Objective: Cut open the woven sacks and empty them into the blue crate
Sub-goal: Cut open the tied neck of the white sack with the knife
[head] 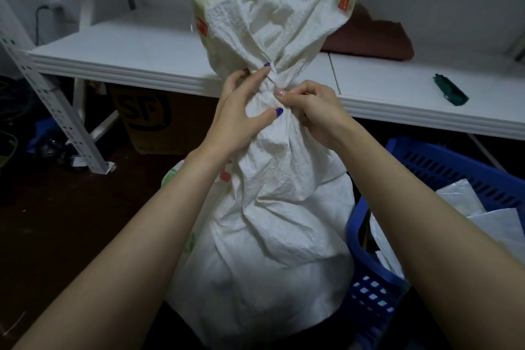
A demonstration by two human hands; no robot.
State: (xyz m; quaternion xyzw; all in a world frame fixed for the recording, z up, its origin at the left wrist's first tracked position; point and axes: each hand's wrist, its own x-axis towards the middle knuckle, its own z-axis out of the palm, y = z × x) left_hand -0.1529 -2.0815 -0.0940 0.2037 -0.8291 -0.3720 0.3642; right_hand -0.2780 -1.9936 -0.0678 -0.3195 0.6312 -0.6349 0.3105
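the full white woven plastic sack point(264, 221) stands upright just beside the left corner of the blue slotted plastic crate point(454, 176). the left hand point(241, 113) wraps its cinched neck and the right hand point(312, 111) pinches the tie there. it looks bulky and probably heavy, the cloth soft, crinkly and slick (the bunched neck gives the surest hold).
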